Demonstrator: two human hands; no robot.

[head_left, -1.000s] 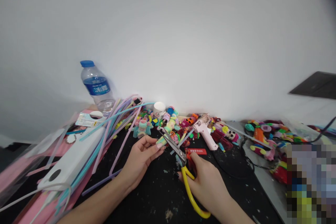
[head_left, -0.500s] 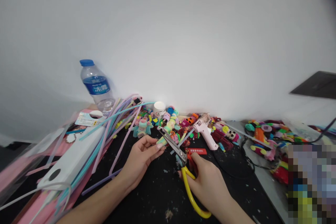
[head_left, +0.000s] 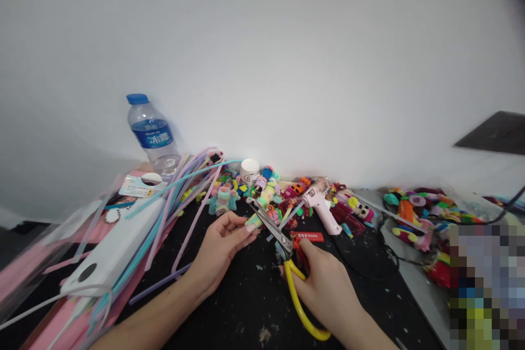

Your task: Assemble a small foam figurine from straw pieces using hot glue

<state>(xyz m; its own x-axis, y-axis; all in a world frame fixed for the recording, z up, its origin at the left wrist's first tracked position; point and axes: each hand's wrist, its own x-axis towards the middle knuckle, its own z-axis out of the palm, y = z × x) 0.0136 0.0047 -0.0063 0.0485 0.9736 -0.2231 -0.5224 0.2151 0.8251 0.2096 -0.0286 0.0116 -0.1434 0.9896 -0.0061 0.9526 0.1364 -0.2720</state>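
Pinched between the fingertips of my left hand is a small yellow-green fuzzy piece, which looks like pipe cleaner. My right hand is closed round the handles of a pair of scissors with a yellow grip. Their metal blades point up and left and lie across the fuzzy piece near my left fingertips; whether they touch it I cannot tell. Just behind the hands stands a small teal and pink fuzzy figure. A pink glue gun lies beyond my right hand.
A plastic water bottle leans against the wall at the left, near long pastel pipe cleaners and a white power strip. A paper cup stands at the back. Colourful fuzzy figures are heaped at the right. A black cable crosses the mat.
Almost nothing differs. The view has shifted very slightly; both hands, the scissors and the fuzzy piece keep their places.
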